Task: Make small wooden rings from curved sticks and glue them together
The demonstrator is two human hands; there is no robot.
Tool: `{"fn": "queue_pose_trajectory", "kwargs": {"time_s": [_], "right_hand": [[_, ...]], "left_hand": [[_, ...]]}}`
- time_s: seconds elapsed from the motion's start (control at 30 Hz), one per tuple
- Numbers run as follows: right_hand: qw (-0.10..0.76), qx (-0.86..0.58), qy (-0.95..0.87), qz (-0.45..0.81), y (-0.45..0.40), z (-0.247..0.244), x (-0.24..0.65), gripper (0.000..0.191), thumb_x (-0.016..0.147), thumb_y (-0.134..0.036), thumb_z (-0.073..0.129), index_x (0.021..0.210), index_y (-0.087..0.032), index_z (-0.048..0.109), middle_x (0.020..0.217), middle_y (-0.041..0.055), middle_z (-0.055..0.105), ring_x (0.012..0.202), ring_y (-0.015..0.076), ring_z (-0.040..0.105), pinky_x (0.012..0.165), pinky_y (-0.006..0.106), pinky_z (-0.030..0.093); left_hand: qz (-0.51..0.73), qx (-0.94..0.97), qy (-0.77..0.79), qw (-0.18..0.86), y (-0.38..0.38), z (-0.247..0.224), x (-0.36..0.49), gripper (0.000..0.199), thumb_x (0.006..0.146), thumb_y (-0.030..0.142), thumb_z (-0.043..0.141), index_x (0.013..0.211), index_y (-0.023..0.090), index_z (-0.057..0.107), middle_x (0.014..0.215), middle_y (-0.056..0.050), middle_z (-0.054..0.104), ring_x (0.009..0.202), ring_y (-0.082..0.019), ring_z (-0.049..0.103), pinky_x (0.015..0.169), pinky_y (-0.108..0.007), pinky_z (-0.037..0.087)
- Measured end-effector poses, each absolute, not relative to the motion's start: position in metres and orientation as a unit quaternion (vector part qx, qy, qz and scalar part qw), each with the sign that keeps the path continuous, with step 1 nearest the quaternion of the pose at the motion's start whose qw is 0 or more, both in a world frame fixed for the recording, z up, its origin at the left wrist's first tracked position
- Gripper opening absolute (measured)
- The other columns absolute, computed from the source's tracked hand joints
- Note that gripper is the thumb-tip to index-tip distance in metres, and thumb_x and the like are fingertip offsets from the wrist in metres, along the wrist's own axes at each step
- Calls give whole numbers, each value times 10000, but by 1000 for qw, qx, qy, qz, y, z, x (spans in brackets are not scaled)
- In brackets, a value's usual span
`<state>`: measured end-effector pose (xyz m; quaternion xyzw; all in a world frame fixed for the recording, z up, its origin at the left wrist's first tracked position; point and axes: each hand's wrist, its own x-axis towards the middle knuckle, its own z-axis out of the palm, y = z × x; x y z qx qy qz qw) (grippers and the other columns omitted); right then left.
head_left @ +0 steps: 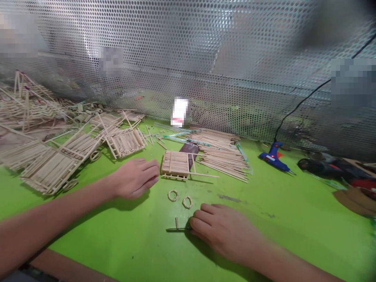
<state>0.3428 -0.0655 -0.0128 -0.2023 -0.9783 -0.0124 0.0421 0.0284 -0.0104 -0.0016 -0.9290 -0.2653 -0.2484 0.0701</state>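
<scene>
On the green table, my left hand (136, 177) is closed just left of a small stick-built cart frame (176, 163); what its fingers hold, if anything, is hidden. My right hand (220, 227), nearer the front, is closed on a thin dark tool (174, 230) that points left. A short piece of stick (176, 223) stands out at the tool's blade. Two small octagonal rings of stick pieces, one (173, 196) to the left and the other (187, 202) to the right, lie between my hands.
Finished stick carts (53, 168) crowd the left side. Behind the cart frame lie a dark block (189, 149) and a pile of long sticks (225, 156). A blue glue gun (274, 157) with a black cord rests at the right. Perforated metal sheeting (176, 47) rises behind the table.
</scene>
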Motion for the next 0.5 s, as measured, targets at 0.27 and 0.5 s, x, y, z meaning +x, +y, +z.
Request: {"fn": "queue_pose_trajectory", "kwargs": {"time_s": [0.27, 0.5], "right_hand": [[25, -205, -978, -7, -66, -9, 342, 105, 1003, -216, 578, 899, -203, 571, 785, -11, 637, 716, 176, 505, 638, 345, 295], [24, -208, -978, 3, -66, -10, 342, 105, 1008, -212, 568, 904, -198, 576, 782, -5, 638, 720, 173, 503, 638, 335, 289]], "left_hand": [[-252, -933, -241, 86, -5, -12, 26, 207, 989, 143, 497, 811, 182, 596, 738, -3, 656, 619, -134, 573, 620, -282, 478], [-273, -927, -233, 108, -3, -12, 27, 250, 959, 94, 499, 744, 187, 587, 614, 34, 574, 544, -117, 499, 585, -265, 446]]}}
